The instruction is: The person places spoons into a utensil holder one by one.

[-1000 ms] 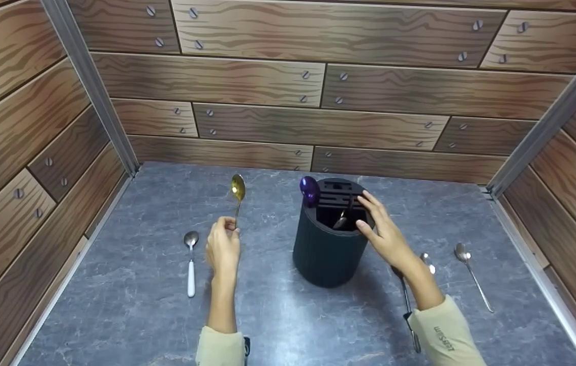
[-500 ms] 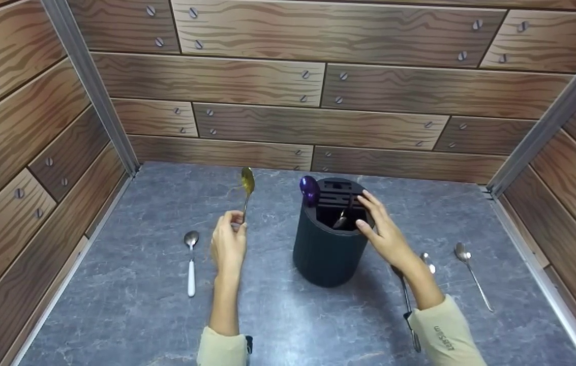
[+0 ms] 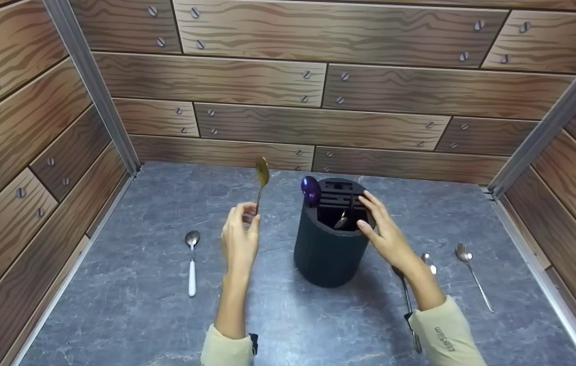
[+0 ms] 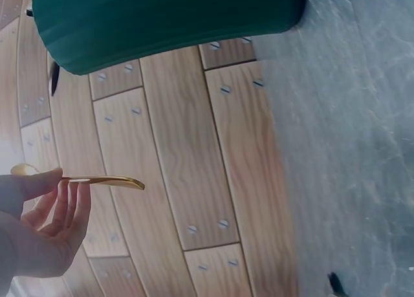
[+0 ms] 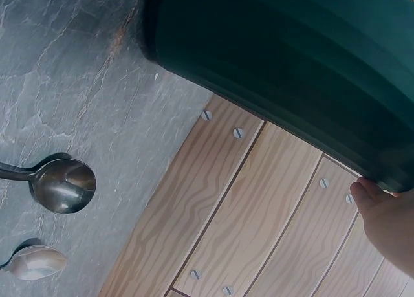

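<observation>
Dark green holder [image 3: 329,256] stood upright; right hand [image 3: 388,236] touched its rim, thumb apart from extended fingers. Left hand [image 3: 240,239]: thumb and fingers clamped on handle of gold spoon [image 3: 262,175], bowl above the fingertips, spoon apart from holder. White-handled spoon [image 3: 192,267] lay left of left fingers. Purple spoon [image 3: 311,190] sat at holder's rim, between both hands' fingers.

Holder [image 4: 168,25] cropped in wrist views; purple spoon [image 3: 311,191], handle hidden, sleeves [image 3: 448,333] cropped
</observation>
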{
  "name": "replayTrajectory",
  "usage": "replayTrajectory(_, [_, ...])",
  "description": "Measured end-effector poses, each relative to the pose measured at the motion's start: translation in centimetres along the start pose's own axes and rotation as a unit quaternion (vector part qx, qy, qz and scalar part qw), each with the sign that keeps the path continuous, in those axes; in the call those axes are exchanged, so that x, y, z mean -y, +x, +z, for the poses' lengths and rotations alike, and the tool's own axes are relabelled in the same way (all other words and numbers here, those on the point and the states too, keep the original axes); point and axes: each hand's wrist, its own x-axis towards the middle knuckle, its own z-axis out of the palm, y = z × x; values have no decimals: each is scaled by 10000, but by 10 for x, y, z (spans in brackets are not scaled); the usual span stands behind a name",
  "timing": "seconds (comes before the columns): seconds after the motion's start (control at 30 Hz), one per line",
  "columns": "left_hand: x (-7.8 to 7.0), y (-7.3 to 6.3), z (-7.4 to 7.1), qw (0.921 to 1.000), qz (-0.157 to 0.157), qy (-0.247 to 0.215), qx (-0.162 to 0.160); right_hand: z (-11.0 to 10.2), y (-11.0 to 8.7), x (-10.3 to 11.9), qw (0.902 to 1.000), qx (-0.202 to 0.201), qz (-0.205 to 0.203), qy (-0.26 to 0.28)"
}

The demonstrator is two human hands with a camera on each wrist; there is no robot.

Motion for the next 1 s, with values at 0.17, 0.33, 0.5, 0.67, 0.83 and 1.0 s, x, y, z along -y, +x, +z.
replayTrajectory(0.17, [-8,0,1,9997,207,-156,29,0,0,0,10000,-42,-9,-15])
replayTrajectory(0.33, [-17,-1,3,9980,430,-463,61,0,1,0,10000,-44,-6,-7])
replayTrajectory(0.5, [-28,0,7,9951,596,-779,153,0,1,0,10000,-17,41,18])
replayTrajectory(0.67, [-40,2,14,9910,752,-1075,273,0,1,0,10000,7,84,12])
replayTrajectory(0.83, [-50,3,22,9880,928,-1176,379,0,0,0,10000,-12,65,28])
replayTrajectory(1.0, [-56,1,27,9852,1030,-1291,466,0,0,0,10000,-42,20,28])
